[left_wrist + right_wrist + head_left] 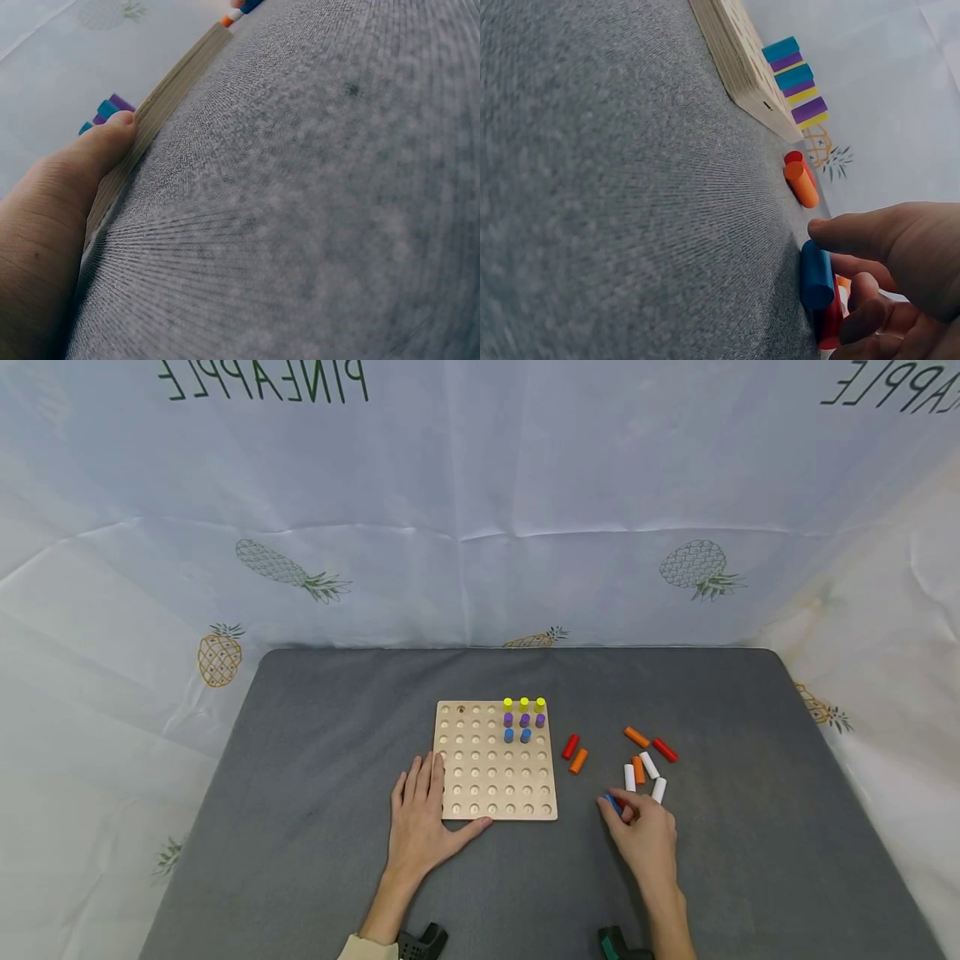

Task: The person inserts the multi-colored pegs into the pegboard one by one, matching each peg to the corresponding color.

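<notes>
A square wooden pegboard [500, 781] with rows of round holes lies on the table; yellow [524, 702], purple [525, 720] and blue pegs [508, 736] stand in its far right corner. My left hand [422, 827] rests at the board's left side, fingers straight along the edge and thumb [112, 139] against the near edge. Right of the board, my right hand [643, 833] pinches a loose blue peg [817, 276] between thumb and fingers, low over the cloth. A red peg [829, 319] lies right beside it, partly hidden by the fingers.
Red [571, 746] and orange pegs [578, 762] lie close to the board's right side. Farther right are several more loose pegs: white [649, 765], orange [637, 737] and red [665, 750]. A grey cloth [337, 718] covers the table, with a pineapple-print curtain [465, 585] behind.
</notes>
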Motion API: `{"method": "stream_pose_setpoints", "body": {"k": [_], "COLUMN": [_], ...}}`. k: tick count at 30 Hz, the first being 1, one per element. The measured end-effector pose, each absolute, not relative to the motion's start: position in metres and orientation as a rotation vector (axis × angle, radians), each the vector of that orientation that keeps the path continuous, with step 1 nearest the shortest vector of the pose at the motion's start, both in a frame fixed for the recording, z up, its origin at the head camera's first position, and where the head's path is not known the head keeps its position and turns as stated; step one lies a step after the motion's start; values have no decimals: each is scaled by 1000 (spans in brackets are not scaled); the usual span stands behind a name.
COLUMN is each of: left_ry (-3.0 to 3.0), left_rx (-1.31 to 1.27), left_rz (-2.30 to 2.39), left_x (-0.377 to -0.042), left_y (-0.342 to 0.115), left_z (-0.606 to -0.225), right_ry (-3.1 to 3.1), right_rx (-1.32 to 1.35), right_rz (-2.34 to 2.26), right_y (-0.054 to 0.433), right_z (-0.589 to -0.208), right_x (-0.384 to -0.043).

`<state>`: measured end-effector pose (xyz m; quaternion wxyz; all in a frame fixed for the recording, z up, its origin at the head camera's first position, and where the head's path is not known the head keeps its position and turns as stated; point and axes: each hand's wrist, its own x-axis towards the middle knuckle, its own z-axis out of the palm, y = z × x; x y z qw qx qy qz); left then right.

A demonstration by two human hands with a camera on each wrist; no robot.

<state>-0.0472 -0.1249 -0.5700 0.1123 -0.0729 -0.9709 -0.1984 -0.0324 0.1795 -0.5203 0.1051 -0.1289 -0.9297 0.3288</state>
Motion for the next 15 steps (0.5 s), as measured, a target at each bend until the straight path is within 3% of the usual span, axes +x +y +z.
{"method": "stream_pose_setpoints", "body": {"k": [15], "left_ry": [-2848], "left_rx": [-209], "left_rz": [-579], "left_x": [-46], "left_y": [-125], "left_z": [-570], "right_ry": [-2917], "right_rx": [-474], "right_rz": [914], "right_y": [178], "right_z": [-519], "right_x": [-35]}}
